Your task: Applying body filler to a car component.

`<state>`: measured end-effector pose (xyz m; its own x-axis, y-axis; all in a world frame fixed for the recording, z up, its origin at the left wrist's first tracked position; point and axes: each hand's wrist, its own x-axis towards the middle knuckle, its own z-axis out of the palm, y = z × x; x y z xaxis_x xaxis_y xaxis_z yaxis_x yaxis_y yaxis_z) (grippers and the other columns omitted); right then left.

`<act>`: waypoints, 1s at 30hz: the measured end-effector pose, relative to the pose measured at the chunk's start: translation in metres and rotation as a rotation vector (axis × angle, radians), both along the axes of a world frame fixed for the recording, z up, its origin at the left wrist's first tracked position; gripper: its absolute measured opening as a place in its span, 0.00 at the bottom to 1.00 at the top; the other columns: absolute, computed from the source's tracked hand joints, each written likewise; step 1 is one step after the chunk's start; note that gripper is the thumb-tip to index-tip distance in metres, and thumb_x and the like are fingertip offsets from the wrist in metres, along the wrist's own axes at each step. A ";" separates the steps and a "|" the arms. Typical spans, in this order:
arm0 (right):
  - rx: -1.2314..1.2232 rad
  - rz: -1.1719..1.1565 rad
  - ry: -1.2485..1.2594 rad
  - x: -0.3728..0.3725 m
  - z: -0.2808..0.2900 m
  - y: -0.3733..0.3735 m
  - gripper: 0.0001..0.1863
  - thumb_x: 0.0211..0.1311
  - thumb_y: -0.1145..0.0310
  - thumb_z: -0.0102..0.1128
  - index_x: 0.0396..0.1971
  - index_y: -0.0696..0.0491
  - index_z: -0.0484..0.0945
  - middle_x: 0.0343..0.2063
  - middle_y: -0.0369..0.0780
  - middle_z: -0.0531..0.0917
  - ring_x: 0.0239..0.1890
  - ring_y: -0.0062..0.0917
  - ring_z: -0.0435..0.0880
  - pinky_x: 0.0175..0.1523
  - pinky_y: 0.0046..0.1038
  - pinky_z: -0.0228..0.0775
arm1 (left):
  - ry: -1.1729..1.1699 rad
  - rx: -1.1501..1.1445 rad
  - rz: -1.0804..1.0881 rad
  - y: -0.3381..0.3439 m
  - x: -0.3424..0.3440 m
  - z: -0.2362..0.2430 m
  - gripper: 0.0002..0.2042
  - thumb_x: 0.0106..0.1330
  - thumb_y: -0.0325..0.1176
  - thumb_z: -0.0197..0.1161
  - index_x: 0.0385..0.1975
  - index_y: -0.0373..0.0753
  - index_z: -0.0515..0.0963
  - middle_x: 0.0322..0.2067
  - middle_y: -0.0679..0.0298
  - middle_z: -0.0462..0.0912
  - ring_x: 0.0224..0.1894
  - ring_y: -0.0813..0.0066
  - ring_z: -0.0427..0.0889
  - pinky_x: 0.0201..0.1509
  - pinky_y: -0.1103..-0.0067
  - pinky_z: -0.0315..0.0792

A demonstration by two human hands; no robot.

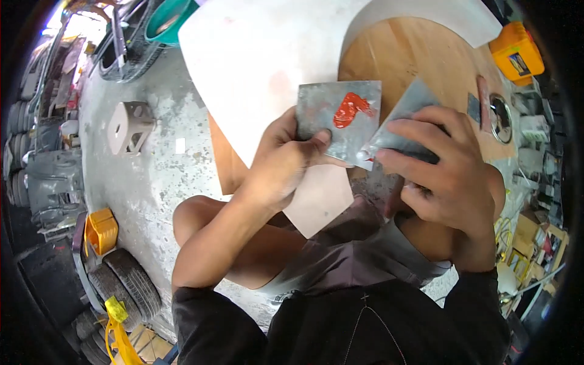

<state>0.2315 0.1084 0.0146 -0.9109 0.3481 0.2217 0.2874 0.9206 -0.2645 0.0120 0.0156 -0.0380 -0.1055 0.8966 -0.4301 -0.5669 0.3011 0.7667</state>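
Note:
My left hand [281,163] grips a flat, square sheet-metal plate [313,100] by its lower left side, thumb on top. On that plate lies a glossy dab of red paste [349,111]. A second grey metal plate [417,97], tilted, is pinched in my right hand [449,167]. Its lower corner meets the first plate near a small whitish smear [364,154]. Behind both hands lies a large white panel [255,61] with a curved cutout; its pointed lower end [319,204] shows over my lap.
Under the panel is a wooden board [413,52]. At the right are a yellow container [517,52], a reddish strip [484,100] and a round tin [501,118]. To the left stand a beige stool [131,128], a teal basin [165,27] and tyres [131,277].

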 end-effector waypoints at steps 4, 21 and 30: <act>0.008 -0.027 0.031 -0.003 -0.002 -0.001 0.23 0.30 0.74 0.64 0.36 0.46 0.86 0.48 0.36 0.81 0.48 0.37 0.76 0.53 0.38 0.69 | 0.037 0.013 -0.026 0.002 0.001 -0.002 0.15 0.69 0.20 0.54 0.55 0.27 0.68 0.48 0.52 0.80 0.48 0.67 0.82 0.55 0.73 0.78; 0.009 -0.077 0.160 -0.008 -0.004 0.003 0.23 0.36 0.71 0.66 0.40 0.45 0.85 0.50 0.34 0.79 0.51 0.34 0.74 0.55 0.39 0.65 | 0.110 0.034 -0.011 0.010 -0.003 0.004 0.14 0.69 0.18 0.51 0.53 0.27 0.69 0.47 0.52 0.80 0.48 0.67 0.82 0.54 0.71 0.78; 0.010 -0.053 0.129 -0.009 -0.005 0.004 0.23 0.37 0.69 0.66 0.41 0.44 0.85 0.50 0.35 0.79 0.51 0.35 0.73 0.55 0.39 0.65 | 0.007 0.073 0.000 0.009 -0.004 0.006 0.15 0.70 0.18 0.51 0.56 0.26 0.67 0.49 0.50 0.79 0.48 0.62 0.83 0.54 0.69 0.80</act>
